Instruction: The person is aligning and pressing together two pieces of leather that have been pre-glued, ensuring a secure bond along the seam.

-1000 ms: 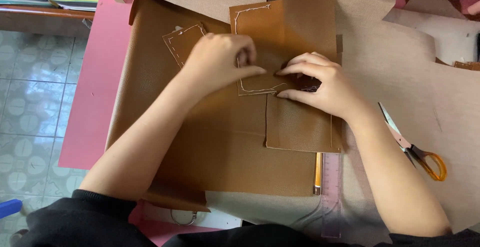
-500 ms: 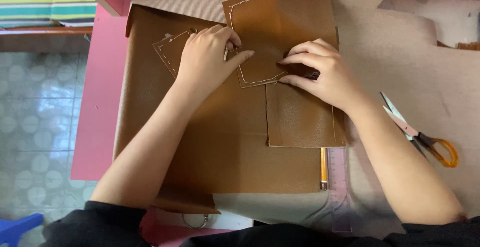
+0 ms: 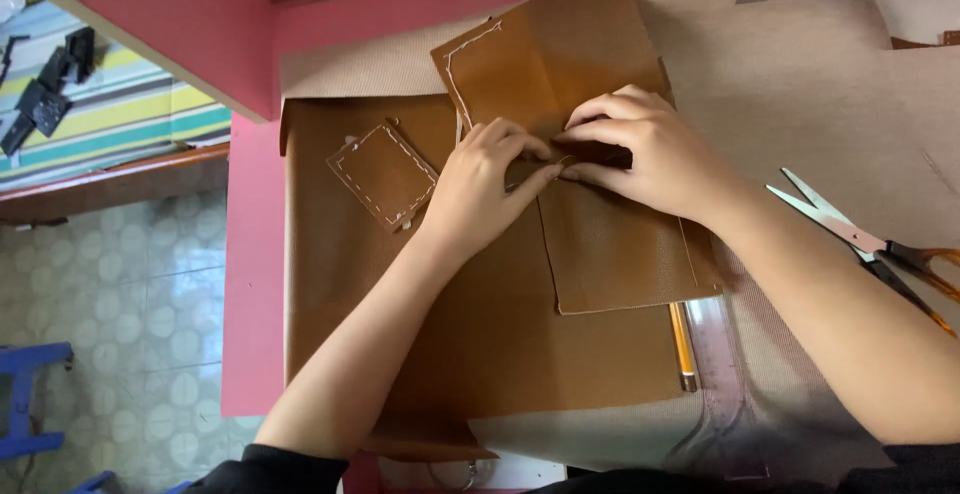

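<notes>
Your left hand [image 3: 483, 186] and right hand [image 3: 645, 149] meet over a tan leather panel with white stitching along its far-left edge [image 3: 560, 74], fingertips pinching a fold at its middle. The panel lies tilted, its grain finely pebbled, on top of a larger brown leather sheet [image 3: 350, 294] spread across the surface. Just left of your left hand sits a small rectangular stitched leather patch [image 3: 383, 175]. Orange-handled scissors [image 3: 865, 244] rest on the right, and a yellow pencil [image 3: 682, 346] lies near the panel's near edge.
</notes>
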